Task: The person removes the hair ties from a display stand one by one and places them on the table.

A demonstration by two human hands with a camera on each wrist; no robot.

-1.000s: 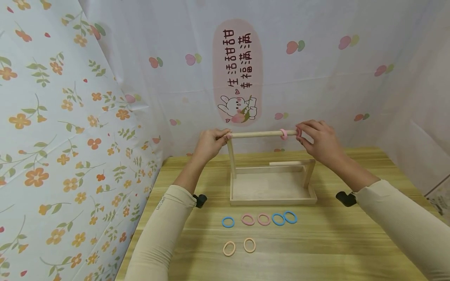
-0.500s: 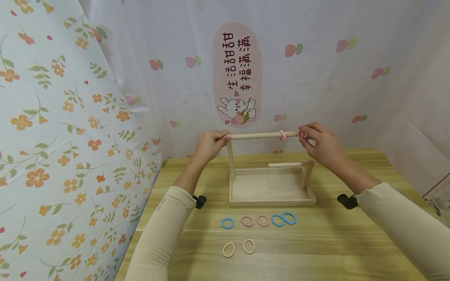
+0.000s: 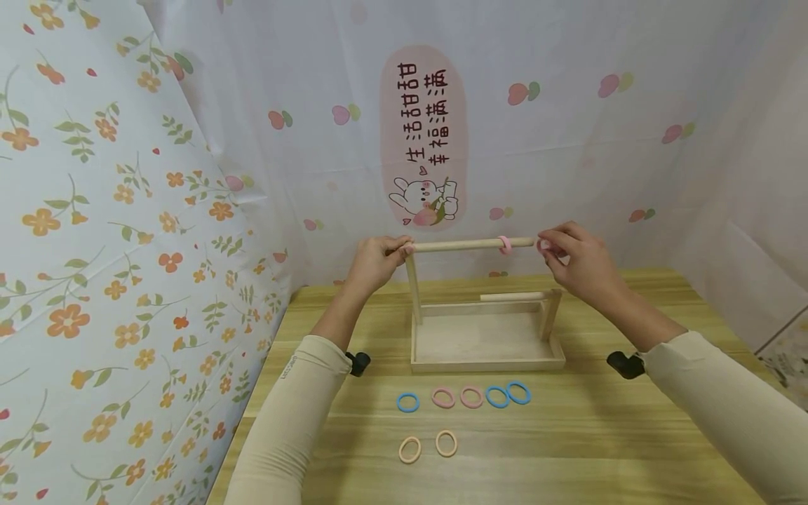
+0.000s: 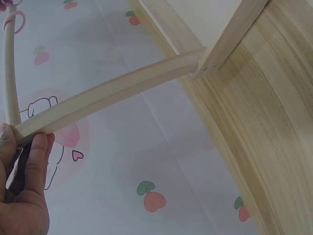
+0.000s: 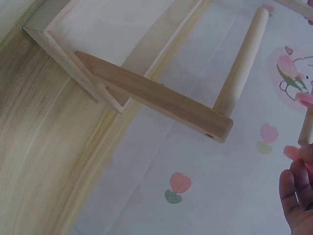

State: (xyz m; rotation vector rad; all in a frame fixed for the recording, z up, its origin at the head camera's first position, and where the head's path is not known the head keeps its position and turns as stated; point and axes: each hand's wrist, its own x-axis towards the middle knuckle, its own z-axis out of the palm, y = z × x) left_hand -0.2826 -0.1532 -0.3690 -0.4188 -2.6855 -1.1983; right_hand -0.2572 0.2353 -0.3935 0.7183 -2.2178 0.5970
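At the top of a wooden rack's left post, my left hand pinches the corner where the upper rod begins. The left wrist view shows the thumb and fingers of this hand on the post's end. One pink ring hangs around the upper rod near its free right end. Just right of that tip, my right hand pinches a second pink ring between thumb and fingers. In the right wrist view, this ring shows close to the rod's tip, partly covered by fingers.
The rack's shallow base stands on the wood-grain table, with a bare lower rod on its right post. In front lie blue rings, pink rings and beige rings. A printed curtain hangs behind.
My right hand has shifted slightly right with its pink ring, so a small gap now shows between the ring and the rod's tip. The left hand keeps its hold on the post.
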